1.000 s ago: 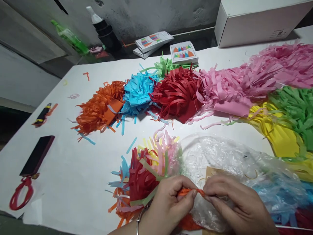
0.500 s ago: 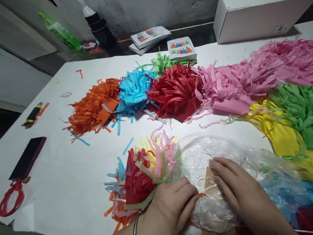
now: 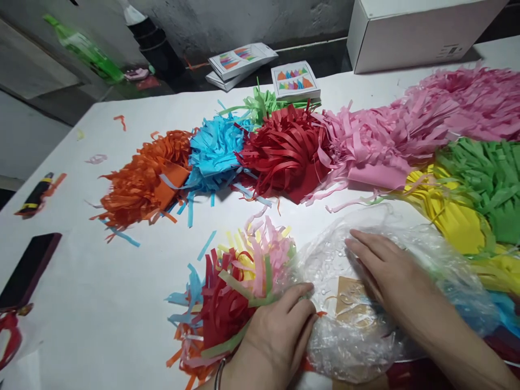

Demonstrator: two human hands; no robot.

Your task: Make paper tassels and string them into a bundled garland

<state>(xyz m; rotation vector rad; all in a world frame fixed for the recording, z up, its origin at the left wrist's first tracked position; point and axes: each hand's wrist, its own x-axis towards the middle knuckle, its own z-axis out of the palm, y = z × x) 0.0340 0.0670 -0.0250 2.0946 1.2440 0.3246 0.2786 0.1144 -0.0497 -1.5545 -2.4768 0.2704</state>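
My left hand lies at the left edge of a clear plastic bag, its fingers curled over the film. Stretched out, the fingers of my right hand rest on top of the same bag, holding nothing. Between the hands a piece of brown card with pale string or bands on it shows in the bag's middle. Beside my left wrist sits a mixed bundle of paper tassels in red, blue, pink, yellow and orange. Its right end meets the plastic.
Fringed paper bundles in orange, blue, red, pink, yellow and green cross the table. Behind stand small printed boxes and a white box. A phone and cutter lie left.
My right hand has slid slightly up and left over the bag, uncovering more of the brown card. My left fingers have loosened a little. The whole view has shifted slightly.
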